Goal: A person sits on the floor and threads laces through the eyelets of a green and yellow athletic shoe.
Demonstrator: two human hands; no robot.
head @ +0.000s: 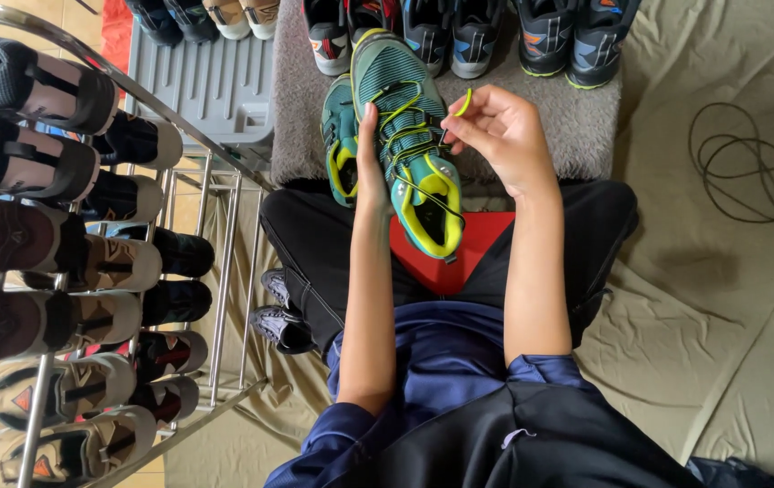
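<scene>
Both forearms reach forward from the person's lap, bare below pushed-up dark blue sleeves. The left hand [370,167] stretches flat along the side of a teal shoe [410,136], fingers straight and pressed against it, holding it propped toe-away above the knees. The right hand [498,134] is raised beside the shoe with its fingers curled, thumb and forefinger pinching the end of a yellow-green lace [466,101] that loops up from the eyelets. To the left stands a metal shoe rack [224,226], its bars loaded with dark and beige shoes lying on their sides. Ahead lies a grey mat [577,126] carrying a row of dark shoes [459,32], and a grey plastic stool [206,86] sits beside it. A beige cloth [721,298] covers the floor on the right, with a black cable [748,172] coiled on it. A second teal shoe [340,140] rests just beside the held one, partly behind the left hand. A red seat [486,239] shows under the shoe's heel.
</scene>
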